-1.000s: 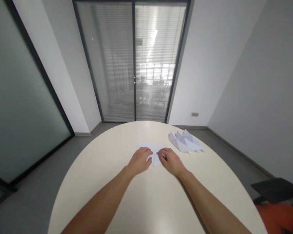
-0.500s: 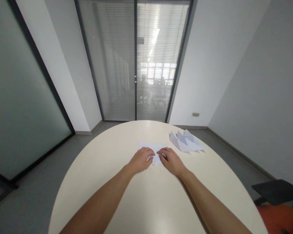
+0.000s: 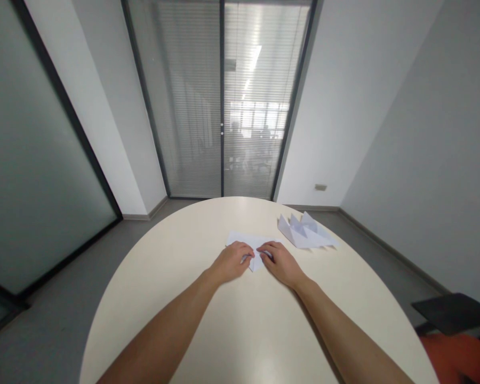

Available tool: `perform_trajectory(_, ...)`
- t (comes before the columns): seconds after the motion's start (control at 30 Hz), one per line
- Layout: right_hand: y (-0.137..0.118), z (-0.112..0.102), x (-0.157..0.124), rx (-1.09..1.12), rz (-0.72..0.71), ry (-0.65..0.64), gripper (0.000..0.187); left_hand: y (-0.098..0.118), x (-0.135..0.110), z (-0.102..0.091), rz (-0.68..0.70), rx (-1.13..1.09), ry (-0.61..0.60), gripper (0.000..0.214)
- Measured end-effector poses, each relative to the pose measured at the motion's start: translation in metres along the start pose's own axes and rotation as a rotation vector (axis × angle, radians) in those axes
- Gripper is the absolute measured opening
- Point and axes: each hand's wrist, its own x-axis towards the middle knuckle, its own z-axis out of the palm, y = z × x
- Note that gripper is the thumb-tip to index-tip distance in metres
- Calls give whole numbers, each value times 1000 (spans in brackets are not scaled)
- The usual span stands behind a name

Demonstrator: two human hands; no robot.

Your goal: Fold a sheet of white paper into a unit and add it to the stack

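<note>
A white sheet of paper [image 3: 248, 239], partly folded to a point, lies flat on the round cream table [image 3: 232, 325]. My left hand [image 3: 231, 261] rests on its left side with the fingers curled down, pressing the paper. My right hand [image 3: 280, 262] rests on its right side the same way, fingertips pinching at the fold. The two hands almost meet at the paper's near tip. Most of the paper's near part is hidden under my fingers.
Several folded white paper shapes [image 3: 306, 233] lie in a pile at the table's far right. A dark chair seat [image 3: 452, 312] and something red-orange [image 3: 460, 357] sit at the lower right. Glass doors with blinds [image 3: 222, 101] stand beyond the table.
Both hands stay on the paper; the fingers have shifted only slightly. The view has tilted up a touch.
</note>
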Motion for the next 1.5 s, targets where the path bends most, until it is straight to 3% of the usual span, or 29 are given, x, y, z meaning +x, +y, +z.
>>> perform_trajectory(0.77,1,1,0,-13,-4,0,25,-1,0,1,4,24,-6,19)
perform_trajectory(1.0,0,2,3,-10,-3,-5,25,5,0,-5,67,80,-66,23)
perform_trajectory(1.5,1,3,0,-42,17,-4,30,3,-2,0,10,107,-27,30)
